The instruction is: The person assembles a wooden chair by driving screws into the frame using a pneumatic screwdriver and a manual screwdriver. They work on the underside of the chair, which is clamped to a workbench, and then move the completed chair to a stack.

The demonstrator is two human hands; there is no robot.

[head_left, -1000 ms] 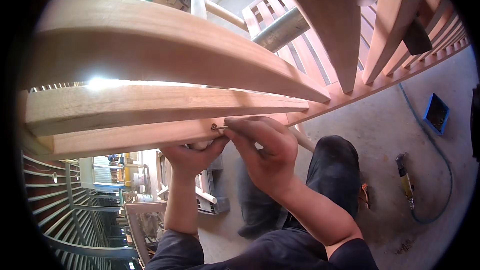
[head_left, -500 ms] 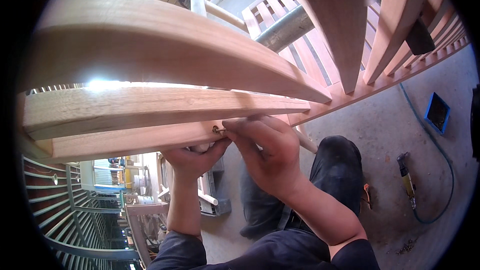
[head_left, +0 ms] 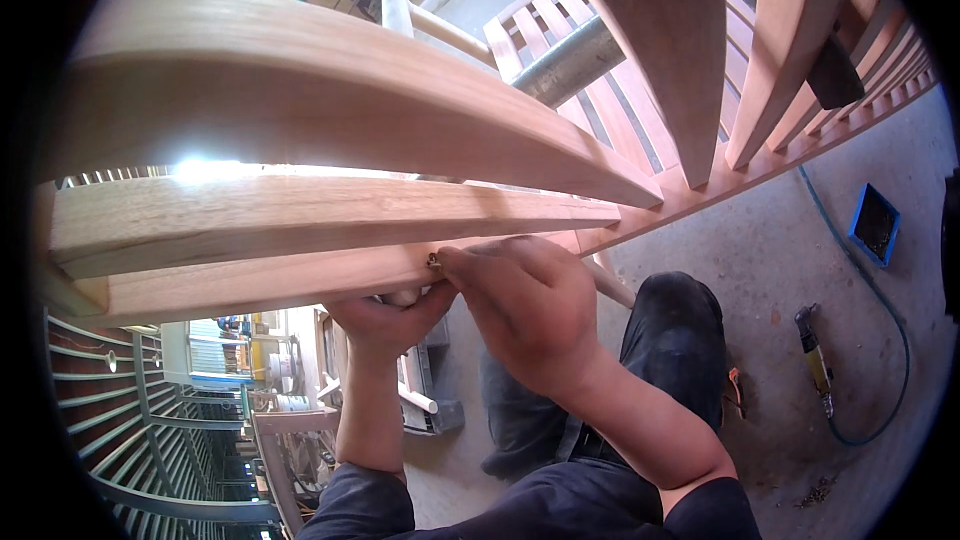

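A small brass-coloured screw-like fitting [head_left: 434,262] sits at the face of a pale wooden rail [head_left: 250,280], part of a slatted wooden frame. My right hand [head_left: 530,305] is closed, its thumb and forefinger pinching the outer end of the fitting. Below the same spot, my left hand [head_left: 390,318] is closed around the rail's lower edge, its thumb close to my right fingertips. The rail hides most of the left fingers. Just above both hands runs a squared wooden slat [head_left: 300,220], with a broader curved slat [head_left: 330,90] over it.
More upright slats [head_left: 690,60] fan out to the right, with a grey pipe [head_left: 570,60] behind them. On the concrete floor at right lie a yellow and black air tool [head_left: 815,360] with its hose [head_left: 893,315], and a blue tray [head_left: 874,225] of small dark pieces.
My right hand has turned a little, and its fingertips have shifted slightly left along the fitting. My left hand stays in place under the rail.
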